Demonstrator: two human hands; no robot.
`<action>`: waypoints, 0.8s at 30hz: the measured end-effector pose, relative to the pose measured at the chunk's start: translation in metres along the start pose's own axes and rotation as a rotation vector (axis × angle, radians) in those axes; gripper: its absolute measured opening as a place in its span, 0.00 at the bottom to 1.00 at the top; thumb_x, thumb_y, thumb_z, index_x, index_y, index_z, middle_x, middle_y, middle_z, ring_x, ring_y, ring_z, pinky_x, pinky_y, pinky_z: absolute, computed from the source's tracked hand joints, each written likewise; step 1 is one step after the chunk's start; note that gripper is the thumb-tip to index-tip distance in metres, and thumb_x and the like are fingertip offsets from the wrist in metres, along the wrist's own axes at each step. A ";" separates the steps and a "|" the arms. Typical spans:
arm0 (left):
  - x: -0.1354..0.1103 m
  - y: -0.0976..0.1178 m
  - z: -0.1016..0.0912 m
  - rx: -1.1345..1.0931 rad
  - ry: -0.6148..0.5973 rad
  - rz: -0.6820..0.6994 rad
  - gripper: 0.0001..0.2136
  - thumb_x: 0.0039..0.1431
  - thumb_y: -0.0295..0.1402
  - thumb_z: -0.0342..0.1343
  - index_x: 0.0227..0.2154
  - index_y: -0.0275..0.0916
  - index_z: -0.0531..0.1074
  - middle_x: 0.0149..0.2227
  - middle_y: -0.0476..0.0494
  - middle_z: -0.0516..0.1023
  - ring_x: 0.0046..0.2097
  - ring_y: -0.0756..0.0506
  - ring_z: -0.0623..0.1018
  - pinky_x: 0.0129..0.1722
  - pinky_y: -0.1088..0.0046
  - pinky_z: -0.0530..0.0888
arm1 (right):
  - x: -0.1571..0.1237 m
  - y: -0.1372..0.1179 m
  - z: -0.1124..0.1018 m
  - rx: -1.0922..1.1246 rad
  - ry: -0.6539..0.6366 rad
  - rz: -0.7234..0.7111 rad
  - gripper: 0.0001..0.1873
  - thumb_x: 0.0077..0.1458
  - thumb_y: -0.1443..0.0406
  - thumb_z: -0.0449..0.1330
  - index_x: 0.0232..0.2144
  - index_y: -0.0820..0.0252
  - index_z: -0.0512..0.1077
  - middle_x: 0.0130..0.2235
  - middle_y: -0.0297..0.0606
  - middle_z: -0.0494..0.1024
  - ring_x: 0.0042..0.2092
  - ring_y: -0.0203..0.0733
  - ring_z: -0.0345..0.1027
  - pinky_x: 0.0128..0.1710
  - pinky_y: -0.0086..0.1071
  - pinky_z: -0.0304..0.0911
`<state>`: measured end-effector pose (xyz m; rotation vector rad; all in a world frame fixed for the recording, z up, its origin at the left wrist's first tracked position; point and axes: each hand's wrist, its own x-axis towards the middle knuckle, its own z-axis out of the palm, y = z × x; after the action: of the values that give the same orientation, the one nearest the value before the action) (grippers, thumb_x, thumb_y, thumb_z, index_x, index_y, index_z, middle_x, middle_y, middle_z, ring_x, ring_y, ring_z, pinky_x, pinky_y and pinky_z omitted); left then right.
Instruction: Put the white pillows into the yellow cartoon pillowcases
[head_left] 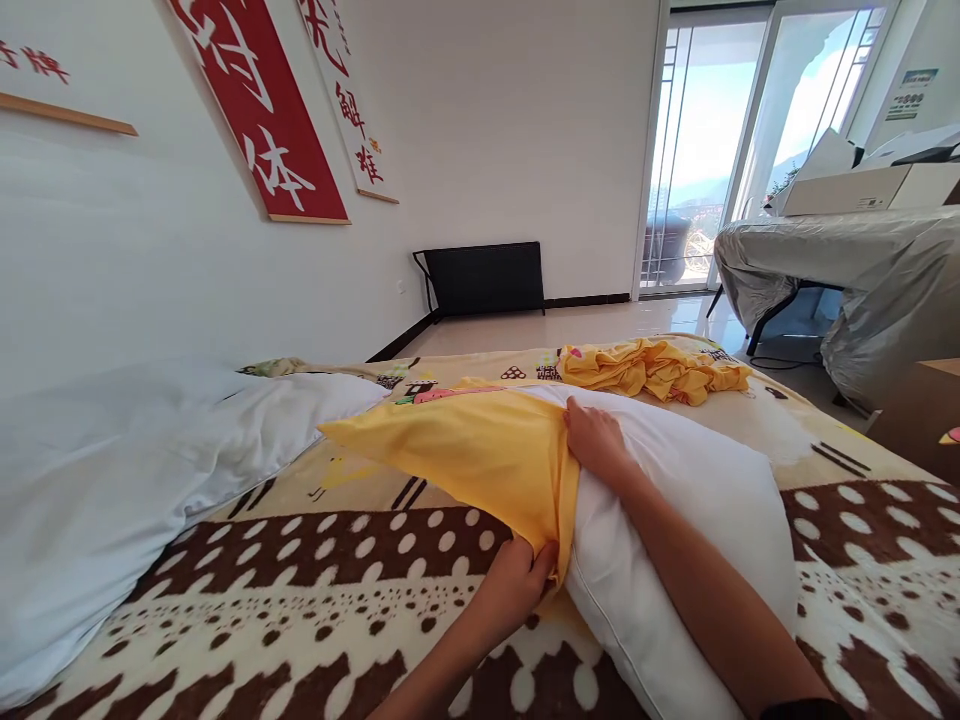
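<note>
A white pillow (697,520) lies on the bed in front of me, its far left end inside a yellow pillowcase (480,450). My left hand (517,580) pinches the near edge of the pillowcase opening, fingers closed on the cloth. My right hand (596,440) rests on top of the pillow at the upper edge of the opening, fingers curled onto the yellow fabric. A crumpled yellow cloth (652,370) lies farther back on the bed.
A brown and cream patterned blanket (315,590) covers the bed. Another white pillow (135,470) lies at the left by the wall. A plastic-covered table (847,270) with boxes stands at the right; a black stand (487,278) sits by the far wall.
</note>
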<state>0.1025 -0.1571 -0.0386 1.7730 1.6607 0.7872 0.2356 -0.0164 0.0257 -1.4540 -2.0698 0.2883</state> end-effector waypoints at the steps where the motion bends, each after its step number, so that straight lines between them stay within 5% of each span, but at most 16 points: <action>1: -0.002 -0.006 -0.001 0.017 0.027 -0.014 0.16 0.58 0.41 0.43 0.28 0.36 0.70 0.37 0.34 0.75 0.44 0.37 0.72 0.47 0.62 0.66 | 0.000 -0.002 0.005 0.023 -0.005 -0.007 0.10 0.59 0.66 0.47 0.37 0.60 0.68 0.32 0.50 0.76 0.38 0.51 0.69 0.40 0.41 0.55; 6: -0.008 -0.012 0.007 -0.007 0.056 -0.021 0.15 0.58 0.38 0.40 0.21 0.39 0.63 0.27 0.41 0.71 0.35 0.41 0.72 0.38 0.66 0.66 | 0.002 -0.011 0.012 0.177 0.017 -0.013 0.07 0.58 0.64 0.49 0.32 0.57 0.66 0.29 0.42 0.74 0.34 0.45 0.67 0.35 0.35 0.56; 12: -0.007 0.019 0.013 -0.130 0.104 0.059 0.11 0.52 0.32 0.41 0.16 0.40 0.58 0.24 0.43 0.70 0.31 0.44 0.70 0.30 0.70 0.66 | -0.025 -0.048 -0.030 0.404 0.170 -0.031 0.11 0.58 0.60 0.46 0.27 0.55 0.63 0.21 0.30 0.67 0.24 0.38 0.59 0.28 0.30 0.52; 15: 0.005 0.039 0.010 -0.189 0.094 0.175 0.10 0.51 0.29 0.42 0.25 0.38 0.69 0.32 0.41 0.76 0.38 0.43 0.72 0.39 0.69 0.69 | -0.053 -0.079 -0.060 0.498 0.270 -0.157 0.11 0.59 0.57 0.47 0.28 0.54 0.62 0.16 0.26 0.59 0.20 0.36 0.52 0.25 0.30 0.47; 18: 0.032 0.056 0.012 -0.192 0.082 0.260 0.17 0.55 0.31 0.40 0.41 0.36 0.71 0.45 0.37 0.75 0.49 0.41 0.70 0.50 0.67 0.66 | -0.068 -0.096 -0.080 0.413 0.332 -0.308 0.12 0.61 0.57 0.45 0.30 0.54 0.63 0.19 0.29 0.64 0.22 0.36 0.54 0.26 0.30 0.48; 21: 0.054 0.066 0.023 -0.115 -0.009 0.321 0.20 0.57 0.31 0.39 0.50 0.36 0.68 0.49 0.34 0.73 0.52 0.39 0.68 0.55 0.61 0.62 | -0.070 -0.080 -0.081 0.267 0.302 -0.486 0.12 0.61 0.58 0.46 0.31 0.55 0.66 0.22 0.33 0.67 0.23 0.36 0.56 0.28 0.30 0.50; 24: 0.044 0.065 0.030 0.009 -0.217 0.376 0.17 0.53 0.31 0.47 0.45 0.37 0.73 0.45 0.33 0.76 0.48 0.36 0.72 0.50 0.57 0.66 | -0.079 -0.029 -0.061 0.175 0.143 -0.603 0.12 0.60 0.60 0.49 0.30 0.57 0.68 0.22 0.34 0.67 0.24 0.37 0.58 0.28 0.30 0.50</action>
<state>0.1704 -0.1179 -0.0083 2.1266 1.2104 0.7139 0.2666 -0.1089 0.0620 -0.6788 -2.1864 0.1112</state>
